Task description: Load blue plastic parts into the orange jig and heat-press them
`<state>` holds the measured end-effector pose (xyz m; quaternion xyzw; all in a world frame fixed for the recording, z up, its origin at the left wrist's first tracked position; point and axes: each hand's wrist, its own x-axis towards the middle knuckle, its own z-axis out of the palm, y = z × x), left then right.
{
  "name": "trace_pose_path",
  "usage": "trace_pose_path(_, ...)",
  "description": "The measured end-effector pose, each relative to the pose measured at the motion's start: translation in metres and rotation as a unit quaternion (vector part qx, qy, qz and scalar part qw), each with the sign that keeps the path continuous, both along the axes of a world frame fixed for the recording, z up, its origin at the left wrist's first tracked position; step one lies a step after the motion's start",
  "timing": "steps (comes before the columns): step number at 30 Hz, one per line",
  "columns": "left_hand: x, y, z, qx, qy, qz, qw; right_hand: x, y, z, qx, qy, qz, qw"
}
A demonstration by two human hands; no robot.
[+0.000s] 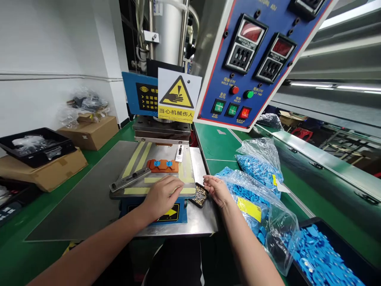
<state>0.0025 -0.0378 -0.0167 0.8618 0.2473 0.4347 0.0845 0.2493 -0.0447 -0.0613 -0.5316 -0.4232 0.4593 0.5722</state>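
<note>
My left hand (164, 195) is at the front edge of the press's base plate, its fingers curled together. Whatever it may hold is hidden from view. To its right, above the black tray (200, 204), my right hand (218, 190) is closed in a pinch. What the fingertips hold is too small to make out. The tray holds many small brass-coloured pieces (200, 194). Beyond my left hand, an orange-brown fixture (163, 168) carries two small blue plastic parts (169, 163). A metal bar (130, 180) lies slantwise left of the fixture.
The press head (162, 130) hangs above the plate, with a warning sign (179, 95). A blue control panel (235, 95) leans at upper right. Bags of blue parts (258, 163) and a black bin (369, 262) stand right; cardboard boxes (89, 133) stand left.
</note>
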Motion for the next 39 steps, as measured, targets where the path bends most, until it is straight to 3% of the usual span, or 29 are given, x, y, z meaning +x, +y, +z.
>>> trace_pose_path(6,0.053,0.012,0.005,-0.079,0.016,-0.006,0.997,-0.012,-0.008,0.017,0.018,0.128,0.046,0.991)
trace_pose_path(10,0.071,0.016,0.002,-0.097,-0.006,-0.023,0.995,-0.021,-0.012,0.024,0.029,0.198,0.092,0.975)
trace_pose_path(18,0.074,0.02,-0.01,-0.093,-0.037,-0.041,0.994,-0.02,-0.013,0.029,0.042,0.207,0.113,0.971)
trace_pose_path(22,0.072,0.021,-0.007,-0.094,-0.048,-0.049,0.993,-0.02,-0.015,0.032,0.044,0.205,0.121,0.97)
trace_pose_path(26,0.069,0.019,0.0,-0.15,-0.09,-0.05,0.983,-0.023,-0.016,0.034,0.058,0.218,0.14,0.964)
trace_pose_path(30,0.066,0.015,-0.001,-0.242,-0.149,-0.078,0.956,-0.028,-0.016,0.034,0.066,0.245,0.134,0.958)
trace_pose_path(36,0.048,0.007,0.002,-0.429,-0.224,-0.153,0.861,-0.024,-0.012,0.028,0.042,0.287,0.069,0.955)
trace_pose_path(39,0.028,0.004,0.01,-0.47,-0.233,-0.149,0.838,-0.022,-0.008,0.024,0.019,0.315,0.02,0.949)
